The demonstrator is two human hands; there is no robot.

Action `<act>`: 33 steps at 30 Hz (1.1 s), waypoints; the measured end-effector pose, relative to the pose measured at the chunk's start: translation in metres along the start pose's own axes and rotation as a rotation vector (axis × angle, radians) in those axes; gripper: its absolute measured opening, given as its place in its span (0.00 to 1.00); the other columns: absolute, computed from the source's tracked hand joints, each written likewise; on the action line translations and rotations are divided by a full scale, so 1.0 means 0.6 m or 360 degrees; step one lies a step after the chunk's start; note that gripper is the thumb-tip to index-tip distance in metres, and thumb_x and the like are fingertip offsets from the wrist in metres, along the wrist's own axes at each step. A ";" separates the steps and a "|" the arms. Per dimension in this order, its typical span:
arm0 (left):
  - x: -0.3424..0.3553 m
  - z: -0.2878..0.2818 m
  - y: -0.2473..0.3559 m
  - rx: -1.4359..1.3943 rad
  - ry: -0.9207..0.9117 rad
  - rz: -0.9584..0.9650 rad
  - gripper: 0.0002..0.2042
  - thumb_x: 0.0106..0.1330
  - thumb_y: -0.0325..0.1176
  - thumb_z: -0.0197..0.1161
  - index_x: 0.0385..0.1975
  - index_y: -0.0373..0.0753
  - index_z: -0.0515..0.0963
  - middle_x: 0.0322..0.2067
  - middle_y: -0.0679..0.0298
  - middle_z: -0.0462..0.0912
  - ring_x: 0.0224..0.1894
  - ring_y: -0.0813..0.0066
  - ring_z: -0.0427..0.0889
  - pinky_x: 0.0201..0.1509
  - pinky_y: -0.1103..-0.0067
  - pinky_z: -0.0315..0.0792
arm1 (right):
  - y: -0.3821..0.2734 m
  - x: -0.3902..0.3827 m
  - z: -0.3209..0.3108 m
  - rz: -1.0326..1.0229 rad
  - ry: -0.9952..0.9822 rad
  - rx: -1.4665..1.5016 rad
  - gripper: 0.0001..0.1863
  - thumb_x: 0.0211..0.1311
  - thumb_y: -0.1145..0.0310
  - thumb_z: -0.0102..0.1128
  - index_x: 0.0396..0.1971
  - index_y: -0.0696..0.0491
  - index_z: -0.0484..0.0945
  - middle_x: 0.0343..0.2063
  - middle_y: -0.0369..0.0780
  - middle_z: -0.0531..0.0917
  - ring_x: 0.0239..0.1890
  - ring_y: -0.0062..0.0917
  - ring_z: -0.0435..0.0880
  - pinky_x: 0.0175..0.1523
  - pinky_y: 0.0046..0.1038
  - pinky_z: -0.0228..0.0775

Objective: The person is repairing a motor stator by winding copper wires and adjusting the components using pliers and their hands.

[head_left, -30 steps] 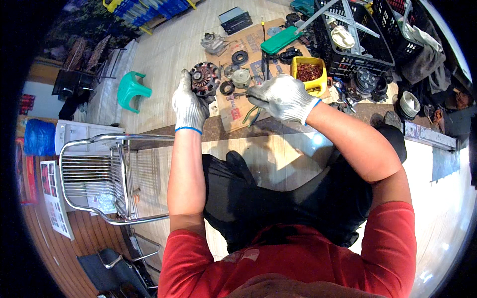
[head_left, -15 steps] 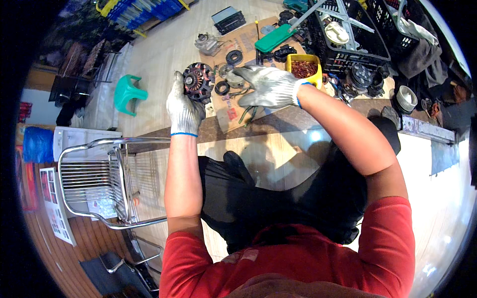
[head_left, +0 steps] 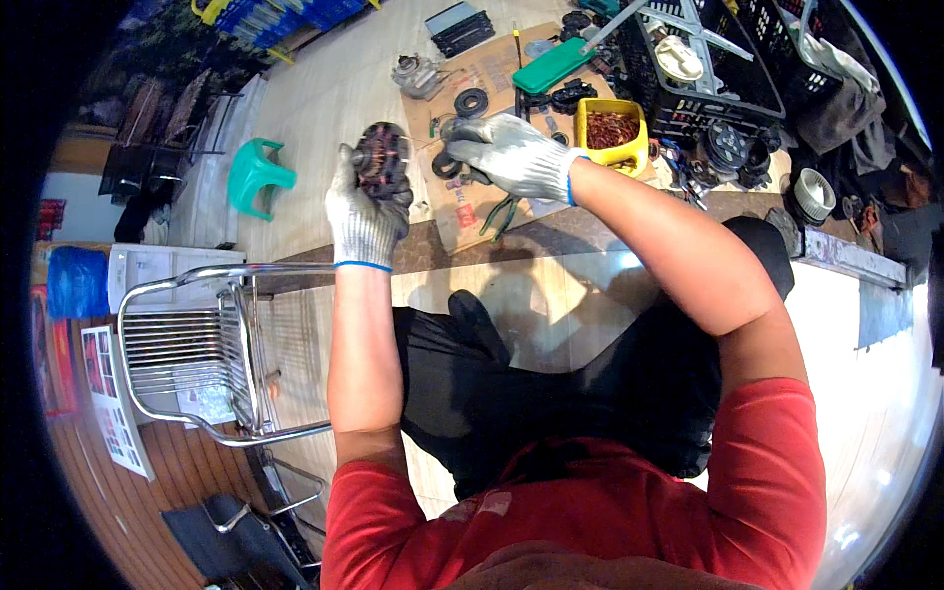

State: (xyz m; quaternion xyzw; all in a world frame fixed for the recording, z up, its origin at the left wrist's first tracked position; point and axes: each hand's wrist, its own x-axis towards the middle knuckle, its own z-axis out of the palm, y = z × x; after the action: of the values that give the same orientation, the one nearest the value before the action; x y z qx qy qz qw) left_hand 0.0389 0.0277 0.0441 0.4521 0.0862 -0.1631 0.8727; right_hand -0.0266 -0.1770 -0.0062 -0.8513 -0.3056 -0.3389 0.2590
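A white knitted work glove with grey-coated fingers covers each hand. My left hand (head_left: pixel 364 211) grips a dark round motor part (head_left: pixel 382 157) with reddish-copper segments, held up above the floor and smeared by motion. To its right, my right hand (head_left: pixel 511 152) has its fingers and thumb closed over a small grey metal part (head_left: pixel 453 129), mostly hidden by the glove. Just below those fingertips lies a black ring (head_left: pixel 445 165). Another black ring (head_left: pixel 471 102) rests beyond on the cardboard sheet (head_left: pixel 433 211). Pliers with green handles (head_left: pixel 500 218) lie near the sheet's close edge.
A yellow container (head_left: pixel 634 157) of reddish-brown bits stands right of the hands. Farther off are a green long-handled tool (head_left: pixel 554 67), a grey metal housing (head_left: pixel 417 76) and a black crate (head_left: pixel 752 84). A green stool (head_left: pixel 260 177) and chrome chair (head_left: pixel 187 280) stand left.
My right hand has gone from spread fingers to closed ones over the grey metal part. The motor part in my left hand has turned, showing more of its side.
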 end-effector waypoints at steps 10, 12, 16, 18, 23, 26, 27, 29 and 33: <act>0.031 -0.082 0.080 -0.0175 0.0036 0.0176 0.17 0.73 0.46 0.49 0.50 0.44 0.78 0.29 0.68 0.82 0.16 0.78 0.62 0.19 0.81 0.59 | 0.027 -0.069 -0.022 0.0612 -0.0861 -0.0149 0.20 0.57 0.68 0.56 0.51 0.52 0.78 0.50 0.43 0.77 0.43 0.38 0.83 0.44 0.36 0.77; 0.034 -0.084 0.084 -0.0181 0.0105 0.0227 0.17 0.73 0.46 0.48 0.50 0.44 0.78 0.24 0.69 0.78 0.16 0.77 0.62 0.18 0.81 0.58 | 0.028 -0.079 -0.035 0.0685 -0.0989 -0.0301 0.18 0.62 0.66 0.52 0.51 0.51 0.79 0.48 0.44 0.79 0.42 0.39 0.83 0.45 0.36 0.77; 0.049 -0.123 0.093 -0.0198 -0.0007 0.0168 0.17 0.73 0.46 0.49 0.49 0.45 0.79 0.22 0.69 0.76 0.16 0.77 0.61 0.18 0.81 0.57 | 0.039 -0.108 -0.051 0.0692 -0.0577 -0.0144 0.15 0.64 0.63 0.53 0.49 0.50 0.75 0.33 0.48 0.84 0.37 0.47 0.83 0.40 0.43 0.76; 0.052 -0.123 0.093 -0.0213 0.0008 0.0215 0.17 0.72 0.46 0.50 0.50 0.44 0.79 0.22 0.69 0.77 0.16 0.77 0.61 0.18 0.81 0.57 | 0.050 -0.125 -0.056 0.0779 -0.0703 -0.0235 0.16 0.64 0.62 0.53 0.50 0.50 0.75 0.35 0.49 0.84 0.38 0.47 0.83 0.41 0.44 0.76; 0.041 -0.103 0.082 -0.0112 -0.0077 0.0083 0.17 0.70 0.47 0.54 0.49 0.42 0.79 0.26 0.67 0.80 0.17 0.76 0.65 0.20 0.78 0.60 | 0.073 -0.152 -0.062 0.0840 -0.0930 -0.0176 0.18 0.67 0.60 0.51 0.52 0.51 0.76 0.42 0.49 0.83 0.43 0.45 0.83 0.47 0.42 0.75; 0.021 -0.066 0.058 -0.0148 -0.0049 0.0030 0.17 0.69 0.45 0.58 0.49 0.40 0.78 0.36 0.62 0.86 0.21 0.75 0.75 0.21 0.79 0.65 | 0.022 -0.097 -0.091 0.1116 -0.1048 0.0051 0.23 0.69 0.53 0.51 0.56 0.53 0.76 0.47 0.50 0.82 0.50 0.43 0.82 0.53 0.39 0.74; 0.018 -0.058 0.051 -0.0127 -0.0138 -0.0018 0.18 0.69 0.45 0.58 0.50 0.39 0.78 0.38 0.61 0.86 0.22 0.75 0.77 0.21 0.80 0.66 | 0.020 -0.080 -0.085 0.1151 -0.1181 0.0015 0.27 0.67 0.50 0.52 0.58 0.53 0.74 0.47 0.52 0.81 0.49 0.42 0.83 0.53 0.37 0.73; 0.014 -0.049 0.039 -0.0088 -0.0307 -0.0118 0.18 0.70 0.45 0.58 0.50 0.38 0.78 0.41 0.59 0.86 0.24 0.75 0.80 0.21 0.82 0.69 | -0.011 -0.043 -0.097 0.1299 -0.1142 0.0277 0.29 0.64 0.48 0.53 0.58 0.53 0.72 0.40 0.55 0.83 0.44 0.47 0.83 0.50 0.42 0.72; -0.005 0.000 -0.003 -0.0030 -0.0194 -0.0125 0.20 0.71 0.46 0.56 0.50 0.35 0.77 0.43 0.55 0.85 0.35 0.72 0.85 0.23 0.83 0.72 | -0.022 -0.016 -0.057 0.0800 -0.0506 0.0473 0.29 0.65 0.50 0.51 0.58 0.54 0.72 0.45 0.55 0.82 0.47 0.46 0.82 0.54 0.40 0.72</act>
State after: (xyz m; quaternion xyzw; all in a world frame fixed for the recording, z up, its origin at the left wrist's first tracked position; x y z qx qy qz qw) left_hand 0.0354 0.0272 0.0438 0.4294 0.0521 -0.2238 0.8734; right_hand -0.0559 -0.1935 0.0114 -0.8952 -0.1688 -0.0790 0.4049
